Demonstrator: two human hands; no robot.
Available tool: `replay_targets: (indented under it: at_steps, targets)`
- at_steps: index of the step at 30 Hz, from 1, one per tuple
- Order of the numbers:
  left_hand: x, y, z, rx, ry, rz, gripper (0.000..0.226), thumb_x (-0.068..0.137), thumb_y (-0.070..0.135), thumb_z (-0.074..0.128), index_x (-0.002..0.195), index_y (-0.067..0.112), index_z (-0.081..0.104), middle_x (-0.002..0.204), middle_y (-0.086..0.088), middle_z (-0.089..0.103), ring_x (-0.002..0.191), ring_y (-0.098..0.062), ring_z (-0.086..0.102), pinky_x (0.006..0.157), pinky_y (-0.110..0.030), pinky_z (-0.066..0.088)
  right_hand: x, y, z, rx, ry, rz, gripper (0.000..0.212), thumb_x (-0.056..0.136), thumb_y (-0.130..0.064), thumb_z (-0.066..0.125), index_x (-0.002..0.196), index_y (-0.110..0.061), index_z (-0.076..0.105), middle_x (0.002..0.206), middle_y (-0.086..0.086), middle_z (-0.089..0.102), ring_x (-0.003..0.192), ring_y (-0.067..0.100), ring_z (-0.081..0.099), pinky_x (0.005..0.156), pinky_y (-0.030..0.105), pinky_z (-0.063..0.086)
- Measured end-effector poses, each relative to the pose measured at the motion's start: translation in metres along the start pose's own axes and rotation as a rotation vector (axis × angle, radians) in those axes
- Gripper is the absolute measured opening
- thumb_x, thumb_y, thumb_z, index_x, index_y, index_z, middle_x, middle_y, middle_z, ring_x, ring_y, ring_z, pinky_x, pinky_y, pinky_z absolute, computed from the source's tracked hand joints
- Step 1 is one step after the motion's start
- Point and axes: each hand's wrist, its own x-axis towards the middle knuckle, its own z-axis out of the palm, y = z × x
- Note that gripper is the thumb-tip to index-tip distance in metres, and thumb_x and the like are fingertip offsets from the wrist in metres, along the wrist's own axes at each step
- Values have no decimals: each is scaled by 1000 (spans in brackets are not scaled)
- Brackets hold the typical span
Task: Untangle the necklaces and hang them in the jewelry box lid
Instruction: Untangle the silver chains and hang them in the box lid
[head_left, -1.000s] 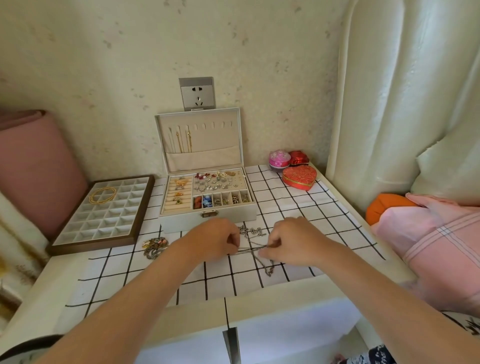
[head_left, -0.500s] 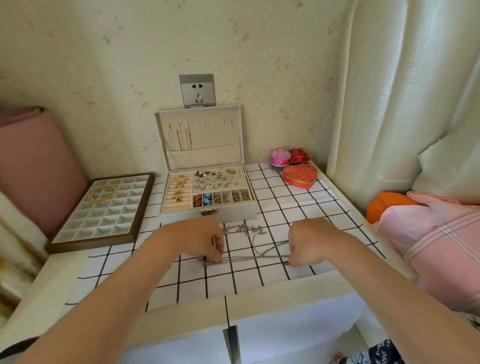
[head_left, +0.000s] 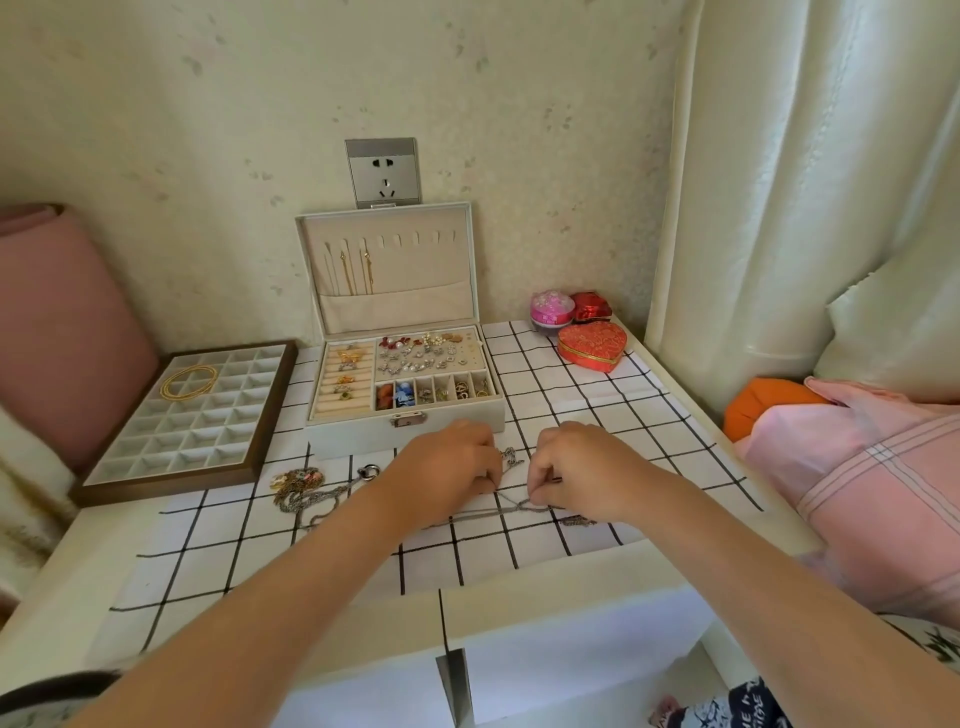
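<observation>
1. Silver chain (head_left: 511, 503) is stretching between the two hands, over the front half of the desk (head_left: 571, 574). The left hand (head_left: 447, 470) is pinching it with curled fingers. The right hand (head_left: 584, 467) is pinching it just beside, knuckles up. The hands are close together but not touching.
2. More of this chain is trailing flat across the checked cloth (head_left: 571, 384) toward the front edge, passing under both wrists (the forearms are hiding where it ends).
3. Left of the left hand, a tangled heap of necklaces (head_left: 298, 488) is lying on the cloth, with a ring-shaped pendant (head_left: 369, 473) just beside it.
4. Behind the hands, toward the back edge, the jewelry box (head_left: 353, 434) is standing open, its compartments holding rings, earrings and small stones.
5. Its lid (head_left: 415, 270) is standing upright against the wall. A few gold chains (head_left: 353, 273) are hanging from the hooks on its left side, their lower ends dipping into the lid's pocket.
6. At the left edge, a compartment tray (head_left: 171, 480) is sitting beside the box, with a gold coil (head_left: 188, 382) lying across its back cells.
7. In the back right corner, a red heart-shaped box (head_left: 592, 345) is sitting on the cloth. A pink round box (head_left: 551, 309) and a small red box (head_left: 591, 306) are sitting just behind it.
</observation>
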Motion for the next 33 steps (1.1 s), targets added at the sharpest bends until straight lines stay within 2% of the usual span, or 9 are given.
replay_targets:
  at_steps: [4,9,11,14,17,21,25,30,33]
  targets:
    - [1,-7,9,-58,35,-16,9,96,14,57,97,14,66,99,4,53,99,-14,43,86,-29,43,1,5,7,46,-26,35,13,92,-19,59,84,-19,69,91,-11,55,91,11,54,78,24,46]
    - [9,4,-9,-640,121,-397,18,104,16,43,96,17,59,100,8,63,97,-7,56,86,-19,43,4,7,0,352,6,191,16,100,-21,46,89,-21,57,90,-8,64,75,10,59,70,29,48]
    - [12,7,-14,-867,172,-466,21,106,13,38,99,8,57,96,8,68,94,-3,64,86,-12,46,7,8,0,520,4,243,17,103,-23,40,91,-21,52,95,-6,71,82,17,66,82,40,55]
    - [14,8,-17,-1033,253,-521,22,106,10,33,94,8,51,82,-3,66,82,-17,71,89,-29,54,10,5,-1,813,35,269,17,106,-17,32,93,-16,44,90,7,76,87,26,73,96,45,52]
    - [15,6,-20,-948,310,-559,23,107,12,33,88,17,46,74,-2,53,67,-21,61,80,-40,57,11,-1,-3,1054,45,307,18,108,-16,27,96,-14,41,92,21,74,80,38,73,84,43,58]
    - [13,-3,-34,-850,334,-568,22,106,15,35,87,19,46,72,-2,45,63,-17,39,57,-34,39,15,-4,2,1147,33,375,17,108,-20,28,102,-12,41,96,20,75,81,35,71,71,45,53]
    - [-3,-14,-50,-516,238,-429,11,102,23,48,92,27,51,72,7,50,59,-8,42,59,-24,39,16,-5,0,1060,32,416,18,109,-26,28,106,-15,43,91,10,78,84,19,69,58,26,37]
    - [-21,-30,-57,-19,-94,-337,14,93,50,57,97,40,65,77,13,59,70,-2,53,62,-23,45,23,-4,-2,1276,90,461,17,108,-19,31,98,-14,44,77,21,72,72,35,69,79,46,53]
    - [-29,-36,-56,-4,-179,-390,21,97,48,51,98,39,70,91,15,69,84,-5,60,79,-30,52,23,-4,-4,1320,79,467,17,108,-20,33,97,-16,44,70,19,67,60,34,64,61,40,56]
